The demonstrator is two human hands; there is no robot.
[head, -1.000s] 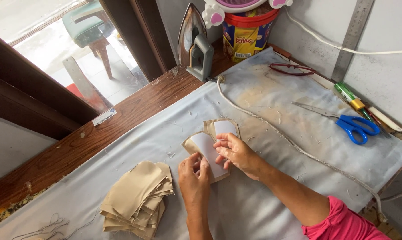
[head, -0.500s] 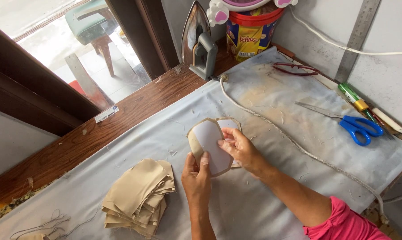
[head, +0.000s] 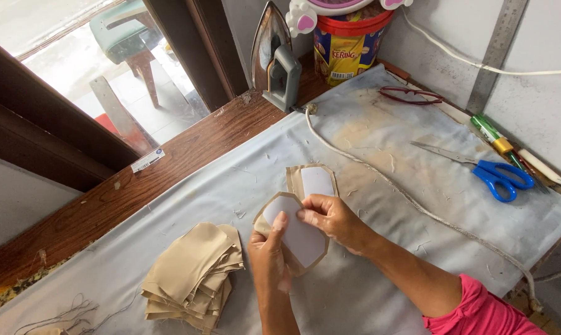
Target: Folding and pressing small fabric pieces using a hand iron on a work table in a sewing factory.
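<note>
My left hand [head: 269, 255] and my right hand [head: 330, 218] together hold a tan fabric piece [head: 293, 239] with a white, angular paper shape on its face. The left thumb presses on the white paper; the right fingers pinch the upper right edge. Just beyond it a second tan piece with white paper [head: 313, 180] lies flat on the pale cloth-covered table [head: 243, 180]. A stack of tan fabric pieces [head: 193, 278] sits to the left of my left hand.
An iron [head: 273, 59] stands upright at the back, its cord [head: 417, 205] trailing across the cloth to the right. Blue-handled scissors [head: 485, 170], pens [head: 501, 146], red glasses [head: 407, 95], a metal ruler [head: 497, 53] and a red-lidded tub [head: 348, 43] lie along the right and back.
The fabric piece in my hands has turned and dropped lower toward me, and my hands have shifted their hold on it. The second piece stays on the table.
</note>
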